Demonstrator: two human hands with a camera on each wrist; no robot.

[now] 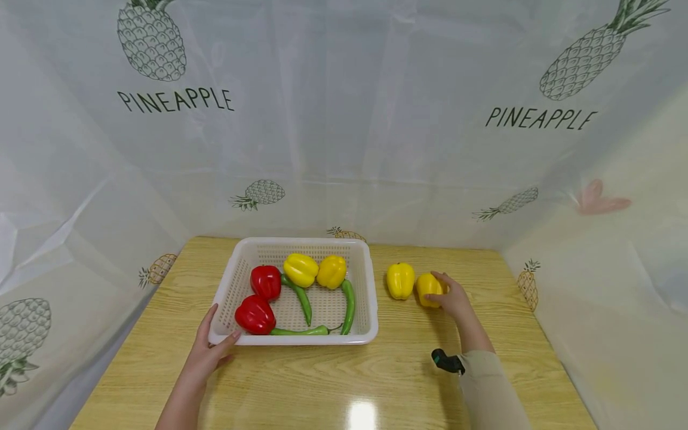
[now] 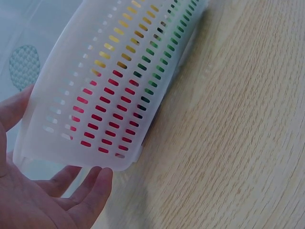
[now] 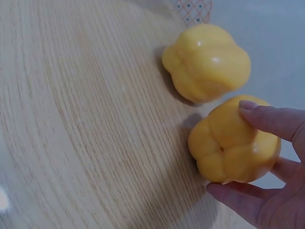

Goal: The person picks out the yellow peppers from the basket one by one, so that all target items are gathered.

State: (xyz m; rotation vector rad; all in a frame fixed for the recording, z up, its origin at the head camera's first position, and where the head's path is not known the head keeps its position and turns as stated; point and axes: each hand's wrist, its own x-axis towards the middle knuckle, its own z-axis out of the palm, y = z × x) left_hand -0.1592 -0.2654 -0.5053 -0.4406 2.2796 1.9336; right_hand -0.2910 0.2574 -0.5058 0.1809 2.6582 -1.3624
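Note:
A white plastic basket (image 1: 372, 298) holds two red bell peppers (image 1: 255, 315), two yellow bell peppers (image 1: 301, 270) and three long green chili peppers (image 1: 349, 306). My left hand (image 1: 212, 352) grips its near left corner, with digits at the rim and beside the wall in the left wrist view. To the right of the basket, my right hand (image 1: 454, 297) holds a yellow bell pepper (image 3: 228, 148) between thumb and fingers, at or just above the table. Another yellow bell pepper (image 1: 400, 280) lies just left of that one, nearer the basket.
The wood-grain table (image 1: 322, 382) bears the basket and the loose peppers. A pale curtain (image 1: 344, 119) with pineapple prints hangs behind the table and along both sides. A black device (image 1: 447, 362) is strapped at the right wrist by the beige sleeve (image 1: 489, 388).

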